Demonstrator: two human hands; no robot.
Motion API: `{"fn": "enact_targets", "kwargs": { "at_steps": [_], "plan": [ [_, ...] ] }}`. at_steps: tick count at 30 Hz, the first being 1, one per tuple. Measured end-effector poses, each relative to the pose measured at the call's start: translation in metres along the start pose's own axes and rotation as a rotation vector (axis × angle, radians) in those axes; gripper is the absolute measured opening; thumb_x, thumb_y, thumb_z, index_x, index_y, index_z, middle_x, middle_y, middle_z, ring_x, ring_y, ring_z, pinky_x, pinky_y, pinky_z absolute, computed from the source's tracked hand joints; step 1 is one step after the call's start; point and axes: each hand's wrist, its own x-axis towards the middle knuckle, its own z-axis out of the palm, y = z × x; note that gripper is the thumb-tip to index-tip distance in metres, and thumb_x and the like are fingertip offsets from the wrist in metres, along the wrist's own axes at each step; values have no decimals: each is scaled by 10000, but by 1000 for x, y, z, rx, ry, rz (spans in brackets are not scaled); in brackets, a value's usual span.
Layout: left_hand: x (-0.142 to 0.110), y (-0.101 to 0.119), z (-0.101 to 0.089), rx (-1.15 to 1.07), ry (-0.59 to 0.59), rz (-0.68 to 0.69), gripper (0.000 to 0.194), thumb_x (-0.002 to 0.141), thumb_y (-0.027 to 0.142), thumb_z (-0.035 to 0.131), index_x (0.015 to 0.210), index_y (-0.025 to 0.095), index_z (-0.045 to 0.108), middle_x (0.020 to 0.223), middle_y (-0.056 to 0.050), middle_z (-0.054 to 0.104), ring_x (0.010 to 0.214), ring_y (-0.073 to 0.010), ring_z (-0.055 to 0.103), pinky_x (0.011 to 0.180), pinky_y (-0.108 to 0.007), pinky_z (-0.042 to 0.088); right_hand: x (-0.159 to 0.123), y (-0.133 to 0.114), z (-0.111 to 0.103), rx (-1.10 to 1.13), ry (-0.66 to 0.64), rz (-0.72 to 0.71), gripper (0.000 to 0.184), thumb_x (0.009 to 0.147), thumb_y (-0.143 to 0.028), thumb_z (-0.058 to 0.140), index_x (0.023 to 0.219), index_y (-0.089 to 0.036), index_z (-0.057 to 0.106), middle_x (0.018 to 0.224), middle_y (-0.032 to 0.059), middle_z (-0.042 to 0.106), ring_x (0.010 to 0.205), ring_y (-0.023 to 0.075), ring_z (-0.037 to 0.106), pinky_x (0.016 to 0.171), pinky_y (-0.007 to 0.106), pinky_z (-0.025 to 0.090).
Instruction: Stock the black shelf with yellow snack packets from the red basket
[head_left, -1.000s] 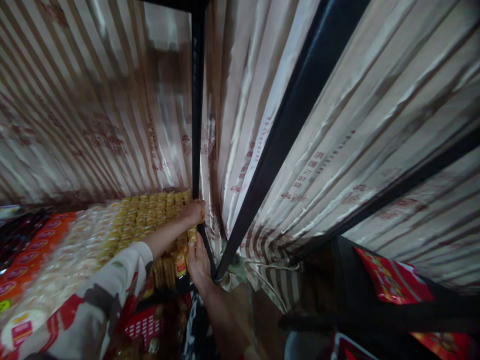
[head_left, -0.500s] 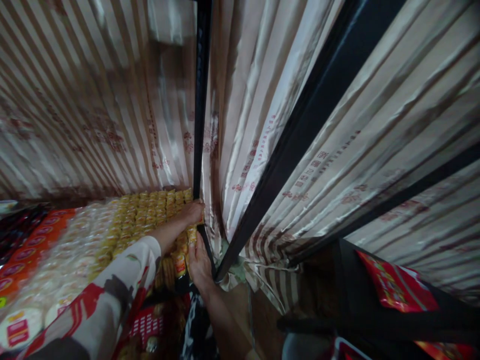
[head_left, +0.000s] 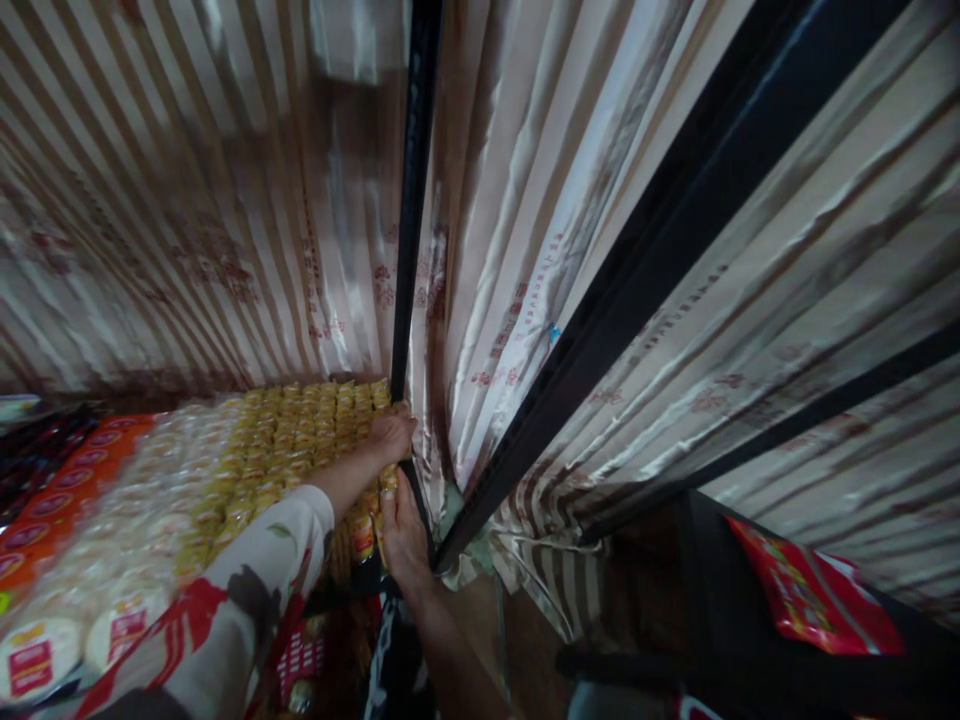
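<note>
My left hand (head_left: 391,436), in a patterned sleeve, reaches to the back right end of the yellow-wrapped snack packets (head_left: 292,430). Its fingers are curled beside the thin black post, and what they hold is hidden. Just nearer to me, my right hand (head_left: 405,530) lies along the right side of the outermost row. Its thumb and fingers are closed about a small yellow packet (head_left: 388,478), next to the shelf's black edge. In front of that row an upright packet with a red and yellow label (head_left: 363,538) shows.
White round packets (head_left: 112,560) and an orange row (head_left: 64,490) fill the shelf's left. A thin black post (head_left: 414,200) and a thick slanted one (head_left: 600,320) stand before striped curtains (head_left: 495,200). A red bag (head_left: 814,590) lies on a dark shelf at right.
The view has shifted slightly, with the posts and red bag now further right. Both hands stay at the same end of the packets, and my left hand sits slightly lower.
</note>
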Motion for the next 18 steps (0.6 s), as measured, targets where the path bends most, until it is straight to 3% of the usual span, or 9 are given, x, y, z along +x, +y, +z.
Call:
{"fn": "enact_targets", "kwargs": {
  "at_steps": [8,12,15,18],
  "plan": [
    [-7,8,-4,49,56,-55,318,859,145,329,997,147,615,1082,-140,545,974,-246,518,706,-316,423,-1,-3,-3,7,-17,-12,586,886,-416,259,1333,-65,404,1401,153,396,1329,224,316,1117,404,211],
    [-15,11,-11,47,84,-91,334,795,163,445,1104,162,572,1129,-132,522,986,-260,519,702,-326,442,-1,2,-2,35,1,2,579,884,-424,284,1343,-90,396,1400,138,402,1323,212,328,1114,393,220],
    [-29,14,-22,47,238,-110,469,748,223,528,1213,159,501,1134,-141,513,1065,-289,481,756,-354,454,2,7,0,70,23,-16,548,878,-424,323,1332,-132,418,1389,115,424,1311,208,348,1107,391,236],
    [-62,20,-33,-35,440,-123,390,796,247,481,1174,165,529,1116,-119,536,1033,-251,511,778,-346,471,5,9,2,72,56,-75,515,874,-402,352,1315,-150,438,1369,110,450,1294,213,373,1096,401,260]
  ]
}}
